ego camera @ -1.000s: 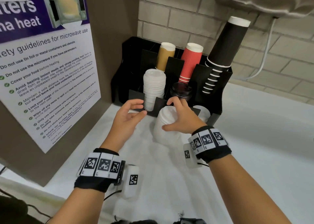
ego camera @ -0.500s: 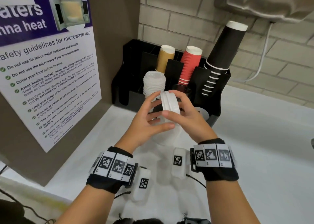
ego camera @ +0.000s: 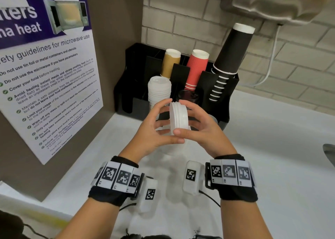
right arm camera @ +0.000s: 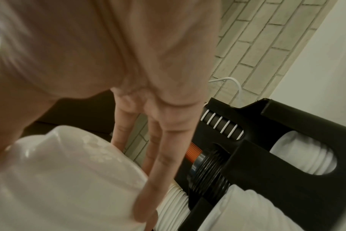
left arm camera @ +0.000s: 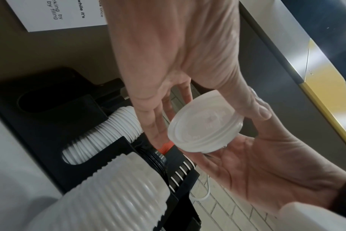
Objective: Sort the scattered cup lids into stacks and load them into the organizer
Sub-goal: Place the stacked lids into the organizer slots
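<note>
1. Small stack of white cup lids (ego camera: 178, 118) held on edge in mid-air in front of the black organizer (ego camera: 224, 97), above the white counter (ego camera: 272, 148). A few nested lids by the ridges on the rim; exact count not clear.
2. Left hand (ego camera: 154, 130): fingers curved, thumb under the stack's near edge, fingertips at the top edge. Right hand (ego camera: 201, 128): same on the other side, thumb tip on the lower rim. Both partly closed around the stack, pinching its rim. Judgement: squared between two hands so the lids nest flush before loading.
3. Left wrist view: stack face-on, flat top toward the camera, cradled between both palms.
4. Organizer contents: tall white lid stack (ego camera: 159, 91) in a front slot; black lids (ego camera: 187, 96) in the next slot; brown cup stack (ego camera: 170, 62), red ribbed cup stack (ego camera: 196, 69) and black cup stack (ego camera: 230, 57) upside down in the back row. Sorted by colour and type, presumably so each slot keeps one size.
5. More white lids lie under the hands on the counter, partly hidden.
6. Wall poster (ego camera: 47, 71): "guidelines for microwave use", "Do not use tin foil or metal containers and utensils", "Cover your food before heating". No brand readable on the lids.
</note>
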Demonstrator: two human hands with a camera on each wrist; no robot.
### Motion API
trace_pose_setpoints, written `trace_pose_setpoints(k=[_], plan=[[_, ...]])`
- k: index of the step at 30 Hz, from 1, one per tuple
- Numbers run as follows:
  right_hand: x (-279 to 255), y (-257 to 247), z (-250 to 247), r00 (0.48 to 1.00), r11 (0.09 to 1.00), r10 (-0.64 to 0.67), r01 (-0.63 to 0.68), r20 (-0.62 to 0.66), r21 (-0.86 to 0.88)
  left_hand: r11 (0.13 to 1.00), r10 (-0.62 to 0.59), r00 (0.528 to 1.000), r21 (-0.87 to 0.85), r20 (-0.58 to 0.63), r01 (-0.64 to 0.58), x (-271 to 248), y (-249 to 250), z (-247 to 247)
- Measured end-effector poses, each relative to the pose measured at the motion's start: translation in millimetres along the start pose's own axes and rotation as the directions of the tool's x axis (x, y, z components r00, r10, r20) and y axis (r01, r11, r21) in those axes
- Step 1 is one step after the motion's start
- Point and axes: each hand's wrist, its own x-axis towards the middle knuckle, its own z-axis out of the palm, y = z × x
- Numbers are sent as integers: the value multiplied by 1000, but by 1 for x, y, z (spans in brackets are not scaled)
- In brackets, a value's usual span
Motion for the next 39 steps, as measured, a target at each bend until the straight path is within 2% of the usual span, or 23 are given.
trace_pose_setpoints(k=[6,11,14,16,18,20,23,26,30,33,39], plan=[[-2,4,2,999,1000,10,-12,-49,-27,1000,-11,1000,3,9,11,-1,-1,3],[-1,7,-4,995,999,-29,27,-96,-25,1000,-6,1000,-7,14,6,-1,-4,0],[9,4,-31,962,998,-66,58,-264,-38,1000,-4,996,0,-86,4,-3,-3,-7],[20,3,-58,916,988,-131,87,-379,-129,1000,-1,984,2,-177,2,-4,-4,-14],[36,7,-87,884,957,-171,44,-436,-286,1000,18,968,8,-249,-16,-6,-5,-20],[53,15,-109,908,882,-113,-95,-402,-461,999,46,956,21,-290,-42,-7,-6,-25],[71,32,-124,955,698,43,-240,-294,-674,997,71,949,55,-307,-57,-9,-6,-29],[82,46,-124,957,532,184,-289,-225,-796,996,74,946,68,-316,-55,-10,-7,-32],[90,64,-112,927,230,325,-272,-190,-934,995,60,944,91,-324,-32,-12,-10,-32],[92,73,-105,921,138,351,-230,-169,-963,995,52,943,103,-330,-19,-12,-12,-33],[92,77,-102,922,40,350,-195,-169,-980,994,43,941,105,-335,-8,-10,-15,-32]])
